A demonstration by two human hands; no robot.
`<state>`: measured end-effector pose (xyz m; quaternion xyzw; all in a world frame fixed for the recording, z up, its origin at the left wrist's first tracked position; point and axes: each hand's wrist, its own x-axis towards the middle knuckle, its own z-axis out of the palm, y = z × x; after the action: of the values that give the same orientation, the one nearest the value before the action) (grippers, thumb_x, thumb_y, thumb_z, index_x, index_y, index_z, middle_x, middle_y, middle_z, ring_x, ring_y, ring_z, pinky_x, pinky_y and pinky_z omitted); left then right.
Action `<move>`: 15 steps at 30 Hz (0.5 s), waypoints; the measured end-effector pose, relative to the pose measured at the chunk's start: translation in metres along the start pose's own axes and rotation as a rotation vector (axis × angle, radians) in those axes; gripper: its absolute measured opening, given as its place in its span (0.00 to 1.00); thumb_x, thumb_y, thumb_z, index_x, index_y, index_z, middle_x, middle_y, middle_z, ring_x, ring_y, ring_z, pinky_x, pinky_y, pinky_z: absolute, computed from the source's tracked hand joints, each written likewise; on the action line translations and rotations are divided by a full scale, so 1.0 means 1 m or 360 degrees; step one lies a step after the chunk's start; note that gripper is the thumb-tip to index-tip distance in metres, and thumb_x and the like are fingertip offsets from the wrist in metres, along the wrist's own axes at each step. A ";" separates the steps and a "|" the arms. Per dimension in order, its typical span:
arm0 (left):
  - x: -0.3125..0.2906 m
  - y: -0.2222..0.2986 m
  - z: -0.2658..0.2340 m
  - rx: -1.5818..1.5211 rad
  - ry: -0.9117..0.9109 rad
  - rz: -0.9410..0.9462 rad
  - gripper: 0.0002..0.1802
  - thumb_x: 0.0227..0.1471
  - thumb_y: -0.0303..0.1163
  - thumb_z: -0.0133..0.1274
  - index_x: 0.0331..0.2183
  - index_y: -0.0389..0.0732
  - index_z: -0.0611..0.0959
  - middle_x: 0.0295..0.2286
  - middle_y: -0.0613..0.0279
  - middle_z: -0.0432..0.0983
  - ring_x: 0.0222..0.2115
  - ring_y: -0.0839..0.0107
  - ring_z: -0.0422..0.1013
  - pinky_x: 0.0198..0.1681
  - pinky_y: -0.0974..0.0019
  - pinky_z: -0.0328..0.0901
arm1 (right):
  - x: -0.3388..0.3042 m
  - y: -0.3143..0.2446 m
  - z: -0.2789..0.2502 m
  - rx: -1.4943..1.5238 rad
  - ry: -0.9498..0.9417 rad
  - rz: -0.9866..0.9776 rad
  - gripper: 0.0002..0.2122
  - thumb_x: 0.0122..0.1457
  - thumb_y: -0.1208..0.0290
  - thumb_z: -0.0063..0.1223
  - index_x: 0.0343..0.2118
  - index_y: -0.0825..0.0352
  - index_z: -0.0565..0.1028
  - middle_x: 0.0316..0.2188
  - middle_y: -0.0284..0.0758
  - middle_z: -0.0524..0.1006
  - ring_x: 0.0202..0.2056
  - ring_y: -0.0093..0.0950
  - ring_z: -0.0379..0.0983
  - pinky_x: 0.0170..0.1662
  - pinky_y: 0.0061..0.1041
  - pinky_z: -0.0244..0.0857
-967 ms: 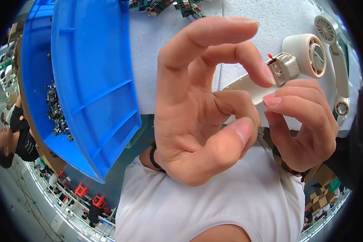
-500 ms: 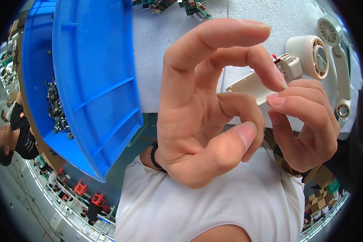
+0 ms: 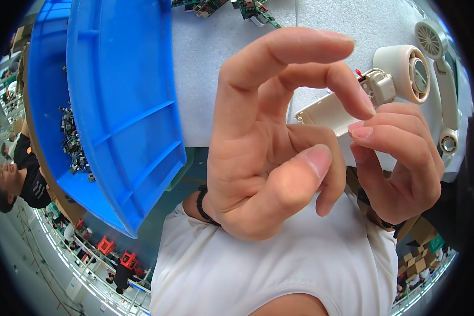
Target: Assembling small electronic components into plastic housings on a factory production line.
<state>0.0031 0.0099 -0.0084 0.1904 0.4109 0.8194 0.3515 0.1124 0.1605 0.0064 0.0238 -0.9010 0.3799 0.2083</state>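
Since the prev frame, the L hand (image 3: 250,158) had uncurled a little, while the R hand (image 3: 405,163) hardly shifted. L grip was apart, w/ nothing visible in it; R grip was pinched nearly together, couldn't tell if on a tiny part. Cream handheld fan (image 3: 380,88) lay on the bench (image 3: 210,79) just beyond the hands, its handle shell (image 3: 320,111) open, red connector (image 3: 358,72) showing. Step in hand was prob. a pause betw. handling moves; next move seemed to call for parting the hands & steadying the shell.

Head cam, downward view, v. close
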 end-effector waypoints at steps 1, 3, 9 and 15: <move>0.001 0.000 -0.001 0.0008 -0.0012 -0.0013 0.53 0.44 0.14 0.41 0.68 0.44 0.40 0.54 0.42 0.58 0.11 0.72 0.67 0.18 0.67 0.62 | -0.001 0.000 -0.001 -0.0001 -0.0010 -0.0008 0.22 0.39 0.96 0.55 0.40 0.72 0.76 0.31 0.42 0.79 0.31 0.34 0.76 0.35 0.30 0.66; 0.004 0.002 -0.001 0.0018 -0.0032 -0.0039 0.53 0.44 0.14 0.41 0.68 0.44 0.40 0.54 0.42 0.58 0.11 0.73 0.67 0.18 0.68 0.61 | -0.003 0.000 0.000 -0.0005 -0.0020 -0.0005 0.22 0.39 0.96 0.54 0.41 0.72 0.76 0.31 0.42 0.79 0.31 0.34 0.75 0.35 0.30 0.66; -0.001 -0.004 0.004 -0.0015 -0.0025 -0.0087 0.52 0.44 0.14 0.41 0.68 0.43 0.40 0.54 0.42 0.58 0.11 0.73 0.67 0.18 0.68 0.61 | -0.003 0.006 -0.024 0.0336 -0.0187 0.0057 0.21 0.41 0.93 0.55 0.40 0.67 0.70 0.29 0.40 0.79 0.29 0.28 0.69 0.33 0.25 0.63; 0.005 -0.005 0.001 -0.0037 -0.0050 -0.0150 0.52 0.44 0.14 0.41 0.68 0.43 0.41 0.54 0.42 0.58 0.12 0.74 0.66 0.18 0.69 0.61 | -0.006 -0.013 -0.015 0.0466 -0.0295 0.0517 0.25 0.37 0.91 0.60 0.38 0.63 0.64 0.29 0.39 0.79 0.26 0.22 0.64 0.30 0.18 0.59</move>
<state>0.0020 0.0159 -0.0116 0.1795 0.4042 0.8036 0.3982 0.1261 0.1612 0.0217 -0.0567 -0.8435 0.5313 0.0552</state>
